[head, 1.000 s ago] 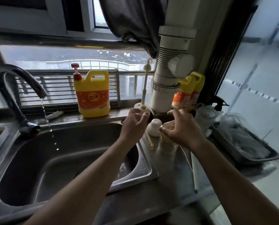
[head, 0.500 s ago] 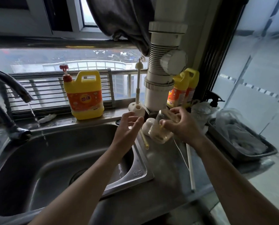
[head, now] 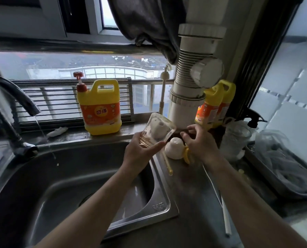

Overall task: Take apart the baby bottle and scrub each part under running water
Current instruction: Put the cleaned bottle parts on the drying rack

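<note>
Left hand (head: pixel 140 151) grips the clear plastic bottle body (head: pixel 158 128), tilted, above the far right corner of the steel sink (head: pixel 165 208). Right hand (head: pixel 201 145), fingers loose and holding nothing, hovers just right of it over the white rounded cap (head: pixel 174 149) on the counter. Dark curved faucet (head: pixel 15 97), far left, trickles water. Yellow detergent jug (head: pixel 100 111) stands on the sill.

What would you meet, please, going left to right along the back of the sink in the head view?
Dark curved faucet → large yellow detergent jug with red pump → clear bottle body in the left hand → wide white drain pipe → two yellow bottles → black-topped spray bottle.
</note>
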